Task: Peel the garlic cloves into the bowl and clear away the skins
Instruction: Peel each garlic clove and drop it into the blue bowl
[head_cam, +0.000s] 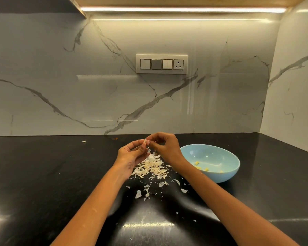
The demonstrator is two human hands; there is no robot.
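Head view: nearest lie stray flakes of skin (138, 194) on the black counter (43, 183), between the two forearms. Just beyond them sits the main heap of skins (150, 169), directly below the raised hands. The left hand (132, 154) is held palm-up, fingers loosely curled, its fingertips pinching a garlic clove (145, 142) that stands roughly upright. The right hand (164, 145) meets it from the right, thumb and forefinger pinched at the clove's top, apparently pulling at a bit of skin; how much skin is left on the clove is too small to tell. To the right of the right wrist, near but apart, rests the blue bowl (228, 157), with a few yellowish peeled cloves (201, 167) in its bottom. The bowl lies right of and lower than the clove, so the right hand is the nearer one for dropping it in. Far left, one lone scrap (83, 141) lies near the marble wall (60, 86).
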